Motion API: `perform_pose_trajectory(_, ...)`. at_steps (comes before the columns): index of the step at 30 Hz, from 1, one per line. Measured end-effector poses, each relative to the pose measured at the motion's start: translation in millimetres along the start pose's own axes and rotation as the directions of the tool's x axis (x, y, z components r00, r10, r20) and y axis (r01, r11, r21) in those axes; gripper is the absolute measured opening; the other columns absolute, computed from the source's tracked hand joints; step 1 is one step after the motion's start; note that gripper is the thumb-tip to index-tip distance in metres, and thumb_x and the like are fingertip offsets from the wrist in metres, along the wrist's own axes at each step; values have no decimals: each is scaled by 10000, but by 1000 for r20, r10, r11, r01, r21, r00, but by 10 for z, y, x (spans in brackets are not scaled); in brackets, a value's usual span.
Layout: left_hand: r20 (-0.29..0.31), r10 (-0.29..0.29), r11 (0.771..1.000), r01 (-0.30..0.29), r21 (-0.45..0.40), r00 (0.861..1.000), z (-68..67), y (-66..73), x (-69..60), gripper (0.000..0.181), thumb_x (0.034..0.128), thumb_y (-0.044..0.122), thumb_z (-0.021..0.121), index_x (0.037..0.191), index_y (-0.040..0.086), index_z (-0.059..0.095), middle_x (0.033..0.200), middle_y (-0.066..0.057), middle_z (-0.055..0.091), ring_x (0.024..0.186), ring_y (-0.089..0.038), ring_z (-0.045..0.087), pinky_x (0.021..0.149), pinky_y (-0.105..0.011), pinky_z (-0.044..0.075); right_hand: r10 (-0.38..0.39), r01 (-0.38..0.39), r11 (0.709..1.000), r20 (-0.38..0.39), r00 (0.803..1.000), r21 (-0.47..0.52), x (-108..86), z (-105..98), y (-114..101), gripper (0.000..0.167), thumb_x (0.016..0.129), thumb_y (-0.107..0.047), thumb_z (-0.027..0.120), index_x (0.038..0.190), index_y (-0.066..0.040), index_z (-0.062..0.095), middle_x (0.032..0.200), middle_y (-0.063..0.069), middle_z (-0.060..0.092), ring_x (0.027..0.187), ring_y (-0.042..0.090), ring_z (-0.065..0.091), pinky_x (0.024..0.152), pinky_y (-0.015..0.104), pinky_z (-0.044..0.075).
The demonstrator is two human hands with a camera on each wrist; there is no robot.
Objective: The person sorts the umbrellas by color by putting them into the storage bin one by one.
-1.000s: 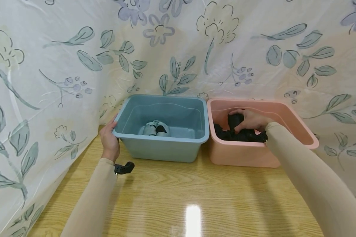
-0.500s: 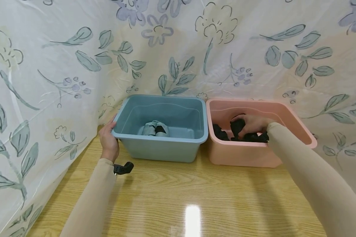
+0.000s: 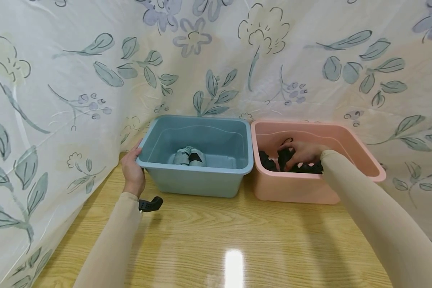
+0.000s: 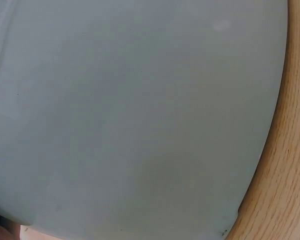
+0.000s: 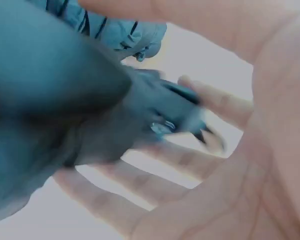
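My left hand (image 3: 133,171) holds the left rim of a blue plastic bin (image 3: 198,182). In the left wrist view, the bin's smooth outer wall (image 4: 140,115) fills most of the picture. Reaching into the pink bin (image 3: 295,188), my right hand (image 3: 304,153) pinches a black folded-cloth item (image 3: 283,157) between thumb and fingers. Other black cloth bundles (image 3: 268,162) lie around it. Close up in the right wrist view, the held cloth item (image 5: 112,107) looks bluish and blurred, in front of the fingers (image 5: 165,155); its exact kind cannot be told.
Two rolled grey-green bundles (image 3: 181,157), one with a black patch, lie inside the blue bin. Both bins stand side by side on a wood-grain table (image 3: 194,236). A flowered sheet (image 3: 209,60) hangs behind and along the left. A black device (image 3: 151,204) sits on my left wrist.
The black item in my right hand has tipped and sunk lower among the bundles, showing less of itself. My left hand and both bins have stayed in place.
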State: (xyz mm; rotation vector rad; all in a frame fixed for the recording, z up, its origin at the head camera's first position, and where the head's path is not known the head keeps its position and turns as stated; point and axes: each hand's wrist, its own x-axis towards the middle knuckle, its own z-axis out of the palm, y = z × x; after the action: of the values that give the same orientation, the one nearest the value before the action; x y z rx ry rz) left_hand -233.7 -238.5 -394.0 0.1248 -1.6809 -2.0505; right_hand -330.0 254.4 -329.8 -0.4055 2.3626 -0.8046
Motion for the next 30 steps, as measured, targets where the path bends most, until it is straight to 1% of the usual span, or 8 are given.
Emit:
perform_pose_trajectory(4, -7, 7, 999, -8, -42, 1000, 15, -8, -1, 466, 1035, 88, 350, 1453, -63, 489, 1513, -157, 491, 1433, -268, 412, 1182, -390, 302, 33, -37, 994, 44, 998, 99, -33, -16, -19, 905, 868, -107, 778, 1561, 51, 216, 1559, 376, 219, 1344, 509, 398, 880, 549, 546)
perform_pose_trajectory(7, 1, 0, 999, 0, -42, 1000, 25, -4, -6, 470, 1037, 91, 344, 1464, -49, 484, 1525, -152, 480, 1441, -262, 402, 1185, -392, 297, 59, -62, 992, 30, 998, 112, -48, -24, -32, 918, 872, -151, 791, 1569, 25, 220, 1572, 343, 233, 1397, 519, 309, 880, 555, 543)
perform_pose_trajectory(12, 13, -20, 1000, 20, -23, 1000, 38, 12, -15, 472, 1047, 91, 319, 1476, -23, 479, 1543, -146, 458, 1449, -249, 389, 1189, -394, 291, 24, -26, 994, 19, 1000, 105, -68, -40, -30, 863, 897, -173, 776, 1570, -8, 263, 1566, 323, 293, 1353, 478, 418, 868, 542, 549)
perform_pose_trajectory(15, 14, -26, 999, 27, -24, 1000, 38, 15, -16, 471, 1048, 85, 315, 1476, -24, 478, 1544, -143, 456, 1450, -245, 385, 1190, -385, 288, -22, 21, 992, 13, 1000, 127, -100, -58, -46, 800, 927, -140, 735, 1567, -13, 272, 1523, 304, 373, 1209, 381, 568, 834, 519, 558)
perform_pose_trajectory(17, 16, -29, 999, 29, -18, 999, 34, 13, -17, 469, 1048, 84, 319, 1477, -21, 477, 1544, -141, 457, 1449, -242, 387, 1190, -382, 289, -50, 48, 988, 6, 999, 144, -128, -73, -74, 753, 929, -128, 730, 1533, -11, 296, 1418, 285, 437, 1100, 311, 592, 800, 484, 550)
perform_pose_trajectory(21, 12, -27, 1000, 27, -4, 1000, 19, 20, -22, 463, 1049, 80, 328, 1476, -20, 478, 1543, -137, 456, 1451, -238, 385, 1190, -379, 290, -100, 101, 984, -16, 995, 150, -234, -107, -171, 778, 939, -165, 721, 1553, -34, 263, 1427, 242, 427, 1170, 318, 581, 922, 511, 521)
perform_pose_trajectory(24, 6, -24, 1000, 24, -1, 1000, 8, 26, -16, 459, 1049, 72, 330, 1472, -28, 478, 1542, -142, 455, 1453, -242, 382, 1191, -378, 287, -135, 141, 981, -50, 990, 135, -335, -99, -251, 799, 951, -189, 706, 1589, -55, 244, 1523, 231, 394, 1266, 362, 545, 1026, 578, 456)
perform_pose_trajectory(30, 14, -52, 998, 51, 31, 999, -5, 61, -19, 458, 1065, 92, 333, 1491, -20, 458, 1561, -130, 432, 1461, -237, 367, 1198, -374, 269, -196, 218, 963, -144, 970, 157, -528, 17, -349, 757, 958, -230, 721, 1572, -75, 306, 1499, 194, 440, 1262, 349, 557, 1020, 506, 490)
